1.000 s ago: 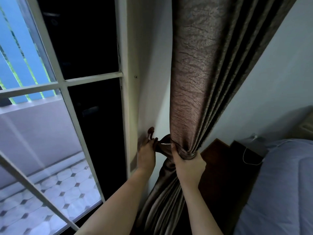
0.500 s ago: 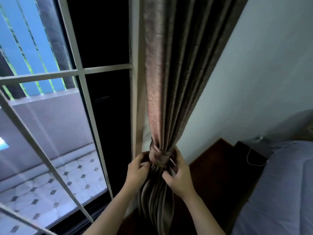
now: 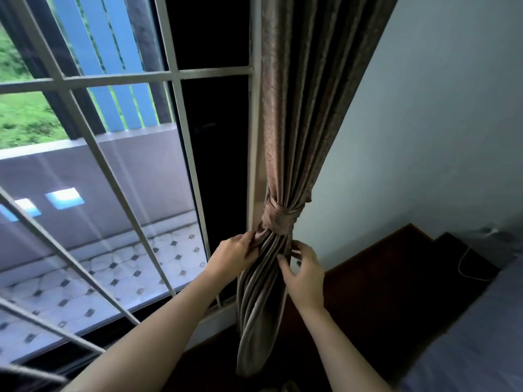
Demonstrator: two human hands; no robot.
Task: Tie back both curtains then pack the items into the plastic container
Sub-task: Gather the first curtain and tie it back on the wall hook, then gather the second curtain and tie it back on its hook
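Observation:
A brown pleated curtain (image 3: pixel 294 108) hangs at the right side of the window, gathered into a bundle. A tieback band (image 3: pixel 278 217) of the same cloth is wrapped around it at mid height. Just below the band, my left hand (image 3: pixel 235 257) pinches the folds on the bundle's left side. My right hand (image 3: pixel 304 274) touches the folds on the right side with fingers curled against the cloth. The lower curtain (image 3: pixel 259 315) hangs loose between my forearms. No plastic container is in view.
A barred window (image 3: pixel 181 137) fills the left, with a tiled balcony beyond. A pale wall (image 3: pixel 424 137) stands right of the curtain. Dark wooden furniture (image 3: pixel 390 278) with a white cable (image 3: pixel 467 267) sits lower right, beside a blue bed cover (image 3: pixel 481 335).
The tieback now sits wrapped around the curtain, away from the wall hook. Both hands slid down from the band to the folds just beneath it. The view shifted right and down.

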